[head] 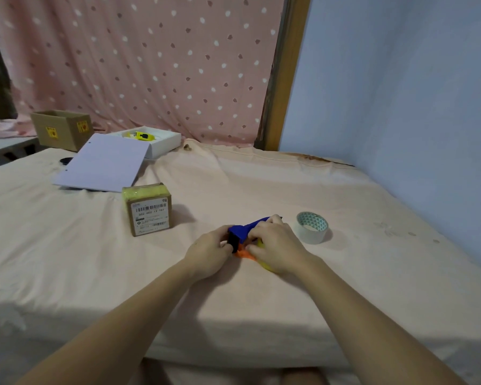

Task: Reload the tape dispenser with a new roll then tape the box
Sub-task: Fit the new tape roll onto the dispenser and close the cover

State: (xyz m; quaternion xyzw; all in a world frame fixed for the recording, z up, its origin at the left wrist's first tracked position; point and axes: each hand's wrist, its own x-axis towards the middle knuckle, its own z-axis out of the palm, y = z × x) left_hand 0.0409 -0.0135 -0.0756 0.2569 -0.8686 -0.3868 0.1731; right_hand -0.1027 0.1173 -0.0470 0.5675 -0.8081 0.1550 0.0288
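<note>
Both hands are on the blue tape dispenser [246,230], which lies on the pink sheet of the bed [345,207] just in front of the person. The left hand [210,252] pinches its black front end, fingers closed on that part. The right hand [275,245] is clamped over the rear of the body, where a yellow piece and an orange piece peek out from under the palm — whether those are the handle and a brake tab cannot be told.

The new tape roll [312,227] stands just to the right of the right hand, apart from it and untouched. So the step in hand looks like opening or clearing the dispenser, with loading not yet begun.

To do it well, the left hand should steady the front while the right works the hub free; keep fingertips off the cutter edge, which is hidden here. When the roll goes on, the sticky side must face down toward the box at the front roller, so check the unwinding direction first.

The small cardboard box [150,211] with the barcode label waits to the left — near enough to reach without shifting.
</note>
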